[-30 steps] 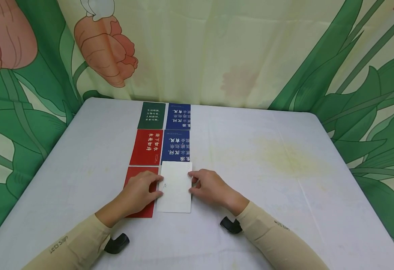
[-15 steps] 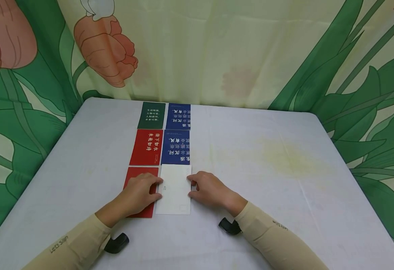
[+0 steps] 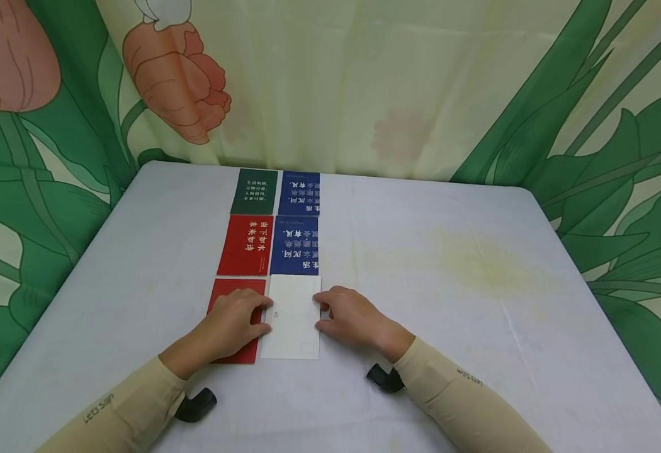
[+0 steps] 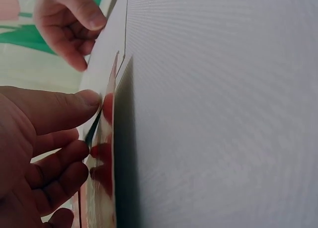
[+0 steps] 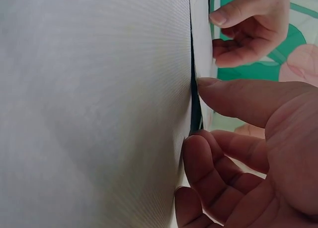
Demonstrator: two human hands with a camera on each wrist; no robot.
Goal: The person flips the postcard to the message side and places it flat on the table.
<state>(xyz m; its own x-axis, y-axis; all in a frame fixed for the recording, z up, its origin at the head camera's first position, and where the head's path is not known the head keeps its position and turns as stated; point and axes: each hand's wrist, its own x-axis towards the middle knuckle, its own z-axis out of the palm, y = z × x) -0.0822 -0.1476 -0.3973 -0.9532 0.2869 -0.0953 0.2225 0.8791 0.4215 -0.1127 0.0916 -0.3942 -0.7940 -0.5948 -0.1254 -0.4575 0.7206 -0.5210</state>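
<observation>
A white postcard (image 3: 292, 314), blank side up with a small printed square, lies at the near end of the right column. My left hand (image 3: 234, 322) holds its left edge by thumb and forefinger, its palm above a red postcard (image 3: 238, 356) that it partly hides. On the other side, my right hand (image 3: 353, 316) grips the right edge the same way. Both wrist views show the thumbs (image 4: 89, 100) and curled fingers along the card edges; a dark gap shows beneath the white card (image 5: 201, 44) in the right wrist view.
Beyond lie a lettered red postcard (image 3: 245, 245), two blue postcards (image 3: 294, 245) and a green postcard (image 3: 254, 192), all in two columns. A white cloth (image 3: 449, 302) covers the table. A floral curtain (image 3: 330, 88) hangs behind it.
The white postcard has come down slightly toward me, uncovering the near edge of the blue postcard. My right hand shifted a little left with it; both hands are nearly still since half a second ago.
</observation>
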